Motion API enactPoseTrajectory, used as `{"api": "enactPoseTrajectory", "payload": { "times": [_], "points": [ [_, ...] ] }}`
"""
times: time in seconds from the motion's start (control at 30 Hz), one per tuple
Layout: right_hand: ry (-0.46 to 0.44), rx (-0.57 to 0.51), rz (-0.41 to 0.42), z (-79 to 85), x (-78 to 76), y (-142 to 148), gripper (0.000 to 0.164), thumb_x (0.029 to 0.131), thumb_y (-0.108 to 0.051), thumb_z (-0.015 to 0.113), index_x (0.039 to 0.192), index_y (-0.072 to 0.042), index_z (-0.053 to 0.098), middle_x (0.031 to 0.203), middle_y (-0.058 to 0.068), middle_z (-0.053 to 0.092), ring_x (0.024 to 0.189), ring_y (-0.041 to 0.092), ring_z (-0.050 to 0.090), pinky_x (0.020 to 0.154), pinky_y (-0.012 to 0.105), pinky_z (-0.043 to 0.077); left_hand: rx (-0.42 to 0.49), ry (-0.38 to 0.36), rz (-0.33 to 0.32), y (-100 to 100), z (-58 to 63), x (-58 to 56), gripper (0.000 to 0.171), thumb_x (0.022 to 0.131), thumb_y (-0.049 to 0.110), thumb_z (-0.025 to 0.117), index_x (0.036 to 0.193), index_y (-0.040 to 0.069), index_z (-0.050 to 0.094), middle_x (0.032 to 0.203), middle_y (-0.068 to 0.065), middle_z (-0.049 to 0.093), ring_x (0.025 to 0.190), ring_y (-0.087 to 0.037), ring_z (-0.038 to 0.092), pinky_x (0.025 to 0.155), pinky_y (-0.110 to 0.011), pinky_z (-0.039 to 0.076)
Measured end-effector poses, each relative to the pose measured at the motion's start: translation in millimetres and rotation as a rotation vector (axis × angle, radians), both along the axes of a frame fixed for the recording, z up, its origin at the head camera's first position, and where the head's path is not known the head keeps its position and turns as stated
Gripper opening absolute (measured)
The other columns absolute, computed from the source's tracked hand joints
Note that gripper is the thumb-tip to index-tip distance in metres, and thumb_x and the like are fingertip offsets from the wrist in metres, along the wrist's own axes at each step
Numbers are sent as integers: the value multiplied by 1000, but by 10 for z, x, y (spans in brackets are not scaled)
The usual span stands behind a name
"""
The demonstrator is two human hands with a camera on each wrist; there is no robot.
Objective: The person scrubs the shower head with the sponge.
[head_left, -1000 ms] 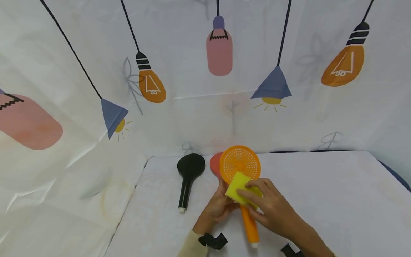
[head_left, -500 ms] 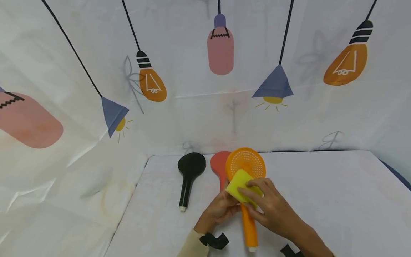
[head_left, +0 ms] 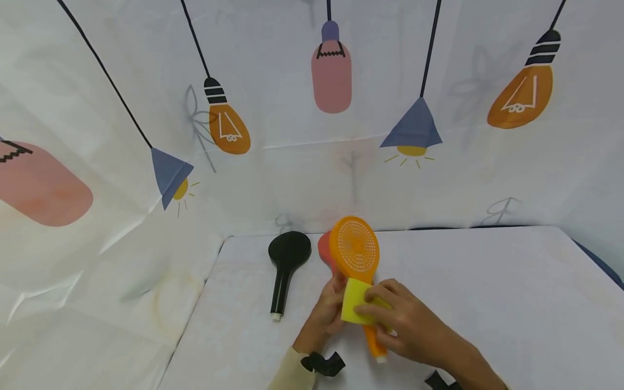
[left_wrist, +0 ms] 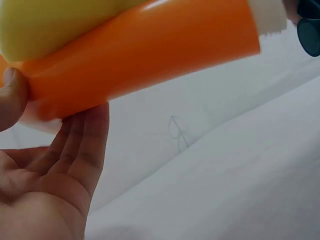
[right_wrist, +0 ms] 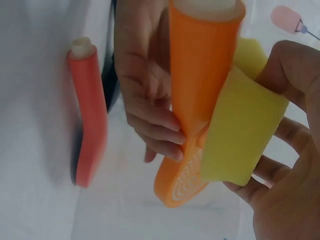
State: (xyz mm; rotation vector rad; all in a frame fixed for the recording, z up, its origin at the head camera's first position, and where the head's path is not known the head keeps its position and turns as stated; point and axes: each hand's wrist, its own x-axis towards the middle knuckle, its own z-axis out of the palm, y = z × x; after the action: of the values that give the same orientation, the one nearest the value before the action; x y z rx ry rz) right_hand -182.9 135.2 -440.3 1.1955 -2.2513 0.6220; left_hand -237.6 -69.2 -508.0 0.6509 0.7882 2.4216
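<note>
An orange shower head (head_left: 355,246) with a perforated round face is raised over the table. My left hand (head_left: 325,311) grips it near the neck, with fingers behind the handle and the thumb in front in the left wrist view. In my right hand (head_left: 414,325) a yellow sponge (head_left: 355,303) is pinched between thumb and fingers. It lies against the upper handle, just below the round face, and bends partly round it in the right wrist view. The handle's white threaded end (left_wrist: 267,15) shows in the left wrist view.
A black shower head (head_left: 287,257) lies on the white table (head_left: 487,292) to the left. A red shower head (right_wrist: 89,117) lies beside it, partly hidden behind the orange one in the head view. A white lamp-printed curtain (head_left: 292,179) hangs behind the table.
The orange shower head has shifted left and its face has turned. My right hand has slid the sponge slightly down the handle, and the handle's lower end has risen in view.
</note>
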Motion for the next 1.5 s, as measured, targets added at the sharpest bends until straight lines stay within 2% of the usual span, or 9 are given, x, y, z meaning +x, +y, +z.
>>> {"api": "enactPoseTrajectory", "payload": {
  "times": [0.1, 0.23, 0.5, 0.67, 0.9, 1.1, 1.23, 1.37, 1.5],
  "points": [
    [2, 5, 64, 13, 14, 0, 47, 67, -6, 74, 108, -28, 69, 108, -11, 58, 101, 11, 49, 86, 20, 44, -28, -64, 0, -27, -16, -27, 28, 109, 9, 31, 132, 12, 46, 133, -2, 59, 117, -11, 59, 110, -28, 45],
    [-80, 54, 146, 45, 65, 33, 46, 68, -8, 76, 106, -33, 67, 108, -16, 56, 101, 7, 48, 82, 19, 48, -94, -151, 78, -31, -36, -48, 25, 107, 18, 45, 129, 9, 51, 129, -3, 63, 115, -13, 60, 113, -32, 43],
    [-190, 143, 271, 93, 145, 99, 47, 68, -7, 76, 104, -37, 70, 108, -20, 56, 98, 1, 47, 83, 11, 43, -29, -77, 40, 15, -34, -48, 34, 109, 18, 34, 139, 5, 44, 125, -8, 64, 119, -26, 66, 107, -42, 48],
    [-169, 153, 214, 98, 140, 72, 43, 71, -12, 78, 105, -38, 71, 110, -20, 55, 99, 2, 47, 82, 16, 48, 15, -51, 27, 9, -33, -55, 39, 109, 15, 32, 146, 6, 36, 133, -9, 59, 118, -22, 65, 110, -40, 45],
    [-46, 153, 141, 74, 101, 55, 45, 68, -15, 83, 106, -36, 70, 111, -16, 54, 104, 8, 48, 83, 21, 51, 0, 33, -12, 25, -72, -78, 43, 108, 13, 35, 151, 10, 31, 134, -7, 59, 113, -17, 64, 110, -34, 47],
    [-2, 103, 66, 58, 30, 67, 44, 69, -17, 88, 106, -34, 71, 111, -11, 58, 106, 13, 49, 85, 30, 56, -8, -29, -16, 30, -79, -48, 44, 107, 13, 41, 150, 14, 33, 125, -2, 59, 111, -13, 61, 109, -30, 46],
    [58, 54, 63, 31, -33, 72, 33, 79, -14, 74, 108, -30, 72, 112, -7, 60, 107, 16, 51, 91, 28, 49, 5, -23, -12, 40, -56, -29, 38, 108, 14, 39, 145, 15, 34, 128, -4, 57, 112, -16, 59, 107, -30, 49],
    [110, 1, 40, -3, -87, 74, 30, 88, -16, 53, 108, -27, 73, 110, -4, 61, 106, 18, 51, 94, 25, 42, 23, -38, -64, 44, -27, -3, 39, 108, 20, 42, 144, 17, 31, 131, -1, 54, 114, -13, 58, 108, -30, 48],
    [83, -27, -27, -12, -89, 91, 32, 96, -26, 45, 109, -26, 74, 111, -2, 61, 107, 20, 51, 101, 20, 38, 14, -73, -75, 45, -5, 18, 40, 108, 23, 41, 146, 19, 27, 132, 2, 49, 117, -11, 56, 110, -28, 45]
  ]
}}
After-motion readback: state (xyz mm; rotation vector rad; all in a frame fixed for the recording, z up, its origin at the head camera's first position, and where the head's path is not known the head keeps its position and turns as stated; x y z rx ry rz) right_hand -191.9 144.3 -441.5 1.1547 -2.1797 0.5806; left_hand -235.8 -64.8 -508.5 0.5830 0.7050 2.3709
